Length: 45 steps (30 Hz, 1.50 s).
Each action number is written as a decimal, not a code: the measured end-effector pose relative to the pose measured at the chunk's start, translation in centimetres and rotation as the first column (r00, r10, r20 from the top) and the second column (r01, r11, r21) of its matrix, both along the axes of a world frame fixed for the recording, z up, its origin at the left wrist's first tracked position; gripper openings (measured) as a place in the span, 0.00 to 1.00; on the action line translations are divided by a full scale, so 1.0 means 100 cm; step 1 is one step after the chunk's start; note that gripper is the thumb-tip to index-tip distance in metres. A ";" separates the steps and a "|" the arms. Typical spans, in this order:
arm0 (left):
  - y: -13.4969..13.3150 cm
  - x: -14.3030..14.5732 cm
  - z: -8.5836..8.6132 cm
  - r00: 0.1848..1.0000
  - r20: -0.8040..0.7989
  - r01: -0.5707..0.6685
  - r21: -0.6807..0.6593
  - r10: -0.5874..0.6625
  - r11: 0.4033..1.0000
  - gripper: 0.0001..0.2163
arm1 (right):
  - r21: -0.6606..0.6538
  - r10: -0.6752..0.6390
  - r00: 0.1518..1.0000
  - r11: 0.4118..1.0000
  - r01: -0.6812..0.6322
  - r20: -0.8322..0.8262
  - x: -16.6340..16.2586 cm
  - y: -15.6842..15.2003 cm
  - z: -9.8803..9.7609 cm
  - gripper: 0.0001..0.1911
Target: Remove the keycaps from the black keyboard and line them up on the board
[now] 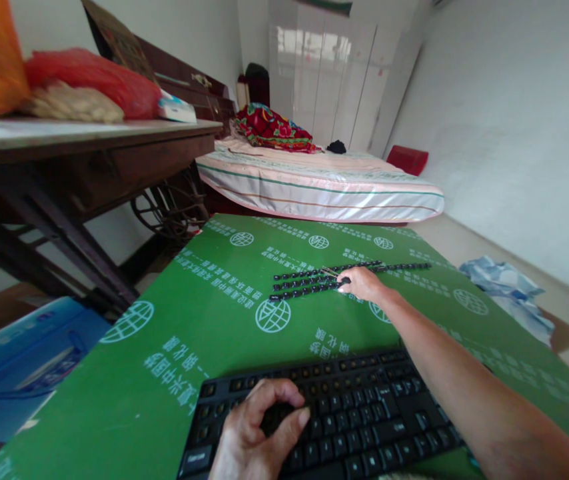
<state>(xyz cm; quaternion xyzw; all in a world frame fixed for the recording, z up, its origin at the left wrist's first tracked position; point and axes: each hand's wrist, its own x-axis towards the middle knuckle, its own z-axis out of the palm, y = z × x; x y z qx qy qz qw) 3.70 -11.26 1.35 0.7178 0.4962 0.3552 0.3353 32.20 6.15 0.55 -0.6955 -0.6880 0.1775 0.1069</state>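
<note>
A black keyboard (364, 413) lies at the near edge of a green board (214, 313). My left hand (259, 433) rests on the keyboard's left part, fingers curled and pinched over the keys; what they grip is hidden. My right arm reaches across the keyboard to the far middle of the board. There my right hand (364, 283) is closed on a thin metal tool whose tip (330, 272) pokes out over several rows of black keycaps (309, 280). More keycaps (404, 267) run in a line to the right of the hand.
A dark wooden table (89, 143) with red and orange bags stands at the left. A blue box (19, 363) lies on the floor beside the board. A mattress (319, 183) lies behind, and crumpled blue-white cloth (507, 287) at the right.
</note>
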 end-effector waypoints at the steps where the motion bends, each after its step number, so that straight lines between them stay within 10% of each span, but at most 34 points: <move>1: 0.000 0.000 0.000 1.000 0.000 -0.002 -0.003 0.002 1.000 0.04 | 0.001 0.001 1.000 1.000 -0.001 0.002 0.000 0.000 0.001 0.12; 45: 0.001 0.004 0.001 1.000 0.027 -0.011 -0.025 0.012 1.000 0.05 | 0.123 -0.087 0.976 0.986 0.114 -0.200 0.013 -0.030 0.025 0.26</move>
